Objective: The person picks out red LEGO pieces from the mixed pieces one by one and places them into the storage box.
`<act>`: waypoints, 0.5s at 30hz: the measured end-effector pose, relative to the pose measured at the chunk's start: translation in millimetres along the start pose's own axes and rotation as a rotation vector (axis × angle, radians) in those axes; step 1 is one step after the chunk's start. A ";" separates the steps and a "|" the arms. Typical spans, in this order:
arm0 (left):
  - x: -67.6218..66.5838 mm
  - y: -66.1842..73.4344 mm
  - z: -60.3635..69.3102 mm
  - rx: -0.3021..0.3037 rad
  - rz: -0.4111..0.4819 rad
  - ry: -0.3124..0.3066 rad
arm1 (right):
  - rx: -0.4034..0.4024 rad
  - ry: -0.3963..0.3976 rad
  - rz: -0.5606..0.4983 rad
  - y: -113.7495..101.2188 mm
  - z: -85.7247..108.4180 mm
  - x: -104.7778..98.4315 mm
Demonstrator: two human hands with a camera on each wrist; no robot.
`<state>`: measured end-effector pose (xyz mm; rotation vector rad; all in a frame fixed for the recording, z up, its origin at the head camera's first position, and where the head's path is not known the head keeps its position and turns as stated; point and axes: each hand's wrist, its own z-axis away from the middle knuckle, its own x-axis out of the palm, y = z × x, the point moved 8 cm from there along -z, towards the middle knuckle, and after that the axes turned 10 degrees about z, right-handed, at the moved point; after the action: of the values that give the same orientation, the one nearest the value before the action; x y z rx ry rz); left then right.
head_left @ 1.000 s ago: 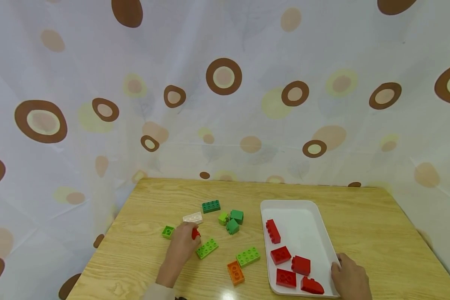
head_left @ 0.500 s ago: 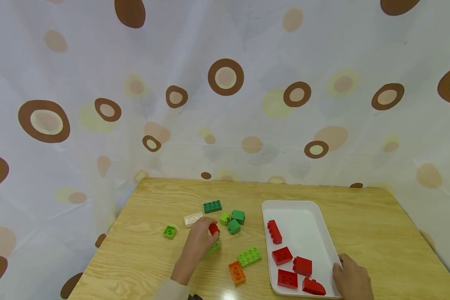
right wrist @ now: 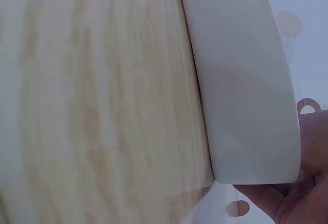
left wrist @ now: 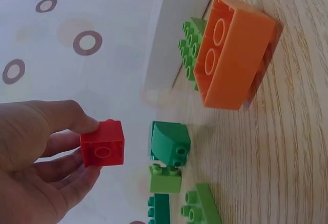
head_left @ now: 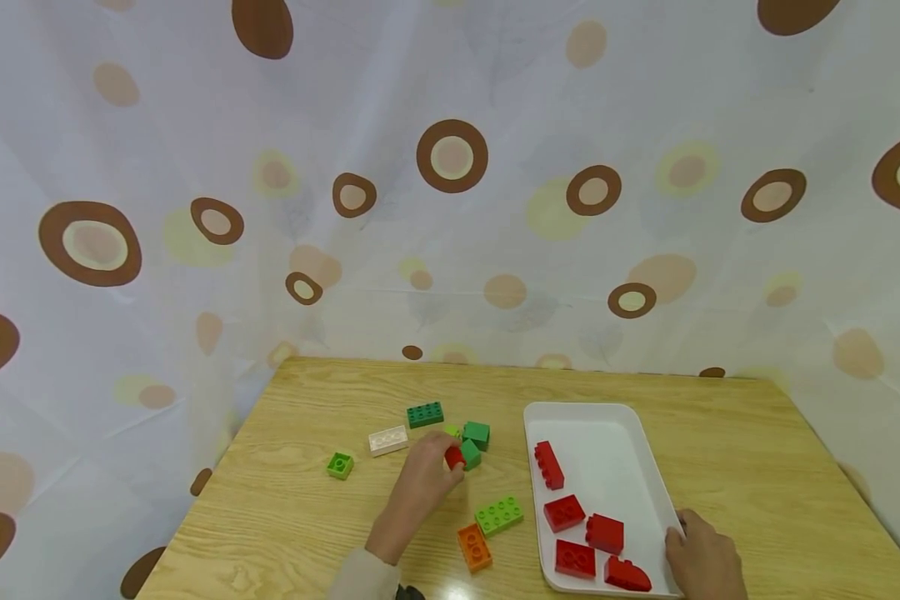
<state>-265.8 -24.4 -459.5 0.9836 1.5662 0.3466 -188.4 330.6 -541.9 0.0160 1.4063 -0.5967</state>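
My left hand (head_left: 420, 479) pinches a small red toy brick (left wrist: 102, 144) between thumb and fingers, raised above the table. In the head view the hand is just left of two dark green bricks (head_left: 477, 435) and partly covers a small light green one (head_left: 452, 431). A longer light green brick (left wrist: 201, 203) shows in the left wrist view but is hidden by the hand and arm in the head view. At the right side of a white tray (head_left: 607, 425), my right hand (head_left: 705, 554) grips its rim. Several red bricks (head_left: 604, 533) lie inside the tray.
Left of the tray lie a light green brick (head_left: 499, 516) and an upturned orange brick (head_left: 474, 547). Farther back are a white brick (head_left: 387, 441), a dark green brick (head_left: 425, 414) and a small green brick (head_left: 340, 465). A patterned curtain (head_left: 450, 250) hangs behind the wooden table (head_left: 292, 517).
My left hand has carried the red brick to the right, from beside the white brick toward the green bricks. The right hand has stayed at the tray's rim.
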 end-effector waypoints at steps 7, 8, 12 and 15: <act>9.9 10.8 -3.8 0.029 0.016 -0.023 | -0.011 0.004 0.004 -1.2 -0.6 0.4; 11.1 13.0 -4.6 0.031 0.015 -0.024 | -0.015 0.007 0.009 -1.3 -0.6 -0.2; 15.8 22.1 -8.0 0.027 0.010 -0.029 | -0.027 0.014 0.020 -0.7 -1.4 -1.1; 22.4 29.1 -8.9 0.027 0.012 -0.049 | -0.022 0.019 0.017 -0.2 -1.0 -1.2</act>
<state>-261.4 12.3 -451.7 1.0151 1.5245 0.3082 -189.5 331.2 -541.0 0.0159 1.4303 -0.5684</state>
